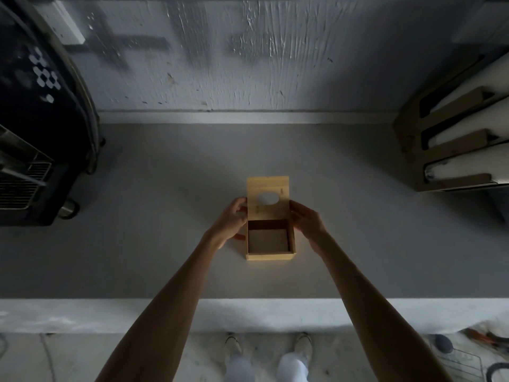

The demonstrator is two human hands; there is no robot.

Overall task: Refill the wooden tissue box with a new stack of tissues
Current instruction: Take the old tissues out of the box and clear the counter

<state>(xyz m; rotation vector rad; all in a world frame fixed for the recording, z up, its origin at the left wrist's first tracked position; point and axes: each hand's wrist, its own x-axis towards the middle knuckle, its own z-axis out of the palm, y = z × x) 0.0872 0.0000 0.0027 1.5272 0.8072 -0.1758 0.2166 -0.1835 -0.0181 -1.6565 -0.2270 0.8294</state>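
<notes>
A light wooden tissue box [270, 256] stands on the grey counter [165, 257] in the middle of the head view. Its sliding lid [268, 212], with an oval slot, is pushed about halfway toward the far side, so the near half of the box is uncovered. The inside shows only a bare brown bottom; no tissues are in view. My left hand [230, 222] grips the left side of the box and lid edge. My right hand [309, 223] holds the right side, fingers along the lid edge.
A dark appliance with a wire rack [30, 161] fills the left end of the counter. At the right stands a cardboard holder with white rolls [454, 144]. A rough grey wall [248, 64] rises behind. Below the counter edge are my shoes [302, 343] and a wire basket [462, 359].
</notes>
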